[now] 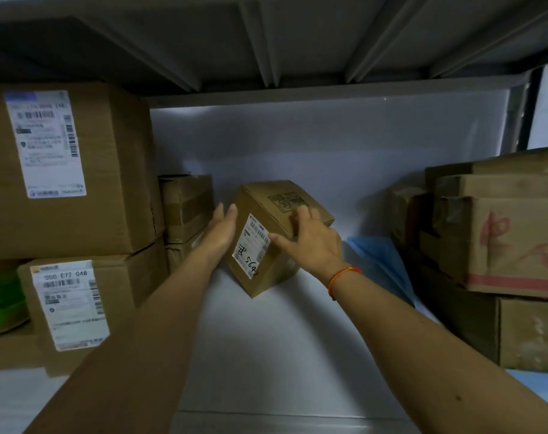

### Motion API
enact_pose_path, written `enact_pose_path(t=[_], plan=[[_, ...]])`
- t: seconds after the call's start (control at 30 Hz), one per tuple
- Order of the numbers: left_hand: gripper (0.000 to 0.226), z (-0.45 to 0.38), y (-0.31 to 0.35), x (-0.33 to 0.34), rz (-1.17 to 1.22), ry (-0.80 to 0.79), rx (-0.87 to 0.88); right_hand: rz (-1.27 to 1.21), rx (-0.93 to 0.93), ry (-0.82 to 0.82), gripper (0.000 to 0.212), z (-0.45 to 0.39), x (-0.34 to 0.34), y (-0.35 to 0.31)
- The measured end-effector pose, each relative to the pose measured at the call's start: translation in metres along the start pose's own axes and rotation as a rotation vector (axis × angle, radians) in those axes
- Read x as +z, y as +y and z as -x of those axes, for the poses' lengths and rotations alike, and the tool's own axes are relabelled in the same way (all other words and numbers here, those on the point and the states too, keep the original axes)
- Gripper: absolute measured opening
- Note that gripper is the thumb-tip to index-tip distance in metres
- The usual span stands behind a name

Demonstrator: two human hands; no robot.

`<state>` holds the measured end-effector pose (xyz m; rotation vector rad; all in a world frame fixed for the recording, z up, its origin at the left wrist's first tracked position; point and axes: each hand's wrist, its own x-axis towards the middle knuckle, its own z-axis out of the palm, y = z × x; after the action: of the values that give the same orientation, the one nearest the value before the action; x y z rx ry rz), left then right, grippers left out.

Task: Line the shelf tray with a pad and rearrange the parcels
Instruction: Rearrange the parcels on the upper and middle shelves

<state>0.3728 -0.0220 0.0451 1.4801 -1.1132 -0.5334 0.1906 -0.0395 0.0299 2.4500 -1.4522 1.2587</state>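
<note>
A small brown cardboard parcel (274,202) with a white shipping label sits turned at an angle on the white pad (297,333) that covers the shelf floor. My left hand (221,233) lies flat against the parcel's left side, fingers straight. My right hand (310,238) rests on its top right, fingers bent over the top and thumb touching the label edge. A red string band circles my right wrist.
Two large labelled boxes (69,170) are stacked at the left, with smaller taped boxes (186,205) behind them. More boxes (498,239) are piled at the right. A blue sheet (379,255) shows under the pad at the right. The upper shelf (266,42) hangs low overhead.
</note>
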Motion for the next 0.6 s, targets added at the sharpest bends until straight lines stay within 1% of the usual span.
enact_pose_path(t=[0.07,0.13,0.23,0.27,0.33,0.4,0.43,0.47,0.5,0.53,0.57,0.6], plan=[[0.064,-0.01,0.0,0.002,-0.013,-0.008,0.012,0.023,0.029,0.035,0.043,0.001,0.001,0.006],[0.063,-0.018,-0.002,0.003,-0.023,-0.009,0.023,-0.026,0.092,0.071,0.034,0.002,0.003,0.014],[0.064,-0.026,-0.004,0.005,-0.067,-0.046,-0.002,-0.118,0.187,0.09,0.029,0.003,0.009,0.026],[0.064,-0.027,-0.005,0.007,-0.084,-0.073,-0.014,-0.16,0.214,0.112,0.032,0.003,0.01,0.03],[0.065,-0.026,-0.006,0.011,-0.12,-0.106,-0.034,-0.297,0.308,0.172,0.044,0.003,0.01,0.035],[0.069,-0.024,-0.007,0.014,-0.143,-0.127,-0.044,-0.489,0.497,0.224,0.06,0.0,0.015,0.039],[0.07,-0.022,-0.008,0.016,-0.148,-0.133,-0.052,-0.621,0.637,0.223,0.064,-0.002,0.018,0.039],[0.071,-0.021,-0.01,0.017,-0.155,-0.138,-0.062,-0.805,0.757,0.178,0.062,-0.003,0.018,0.037],[0.07,-0.018,-0.012,0.018,-0.17,-0.142,-0.074,-1.007,0.848,0.076,0.059,-0.003,0.021,0.037],[0.069,-0.015,-0.015,0.019,-0.178,-0.143,-0.085,-1.173,0.907,-0.062,0.052,0.0,0.022,0.034],[0.07,-0.013,-0.017,0.019,-0.184,-0.141,-0.091,-1.264,0.931,-0.185,0.045,0.005,0.022,0.031],[0.072,-0.011,-0.021,0.019,-0.188,-0.131,-0.098,-1.275,0.93,-0.286,0.042,0.01,0.023,0.029]])
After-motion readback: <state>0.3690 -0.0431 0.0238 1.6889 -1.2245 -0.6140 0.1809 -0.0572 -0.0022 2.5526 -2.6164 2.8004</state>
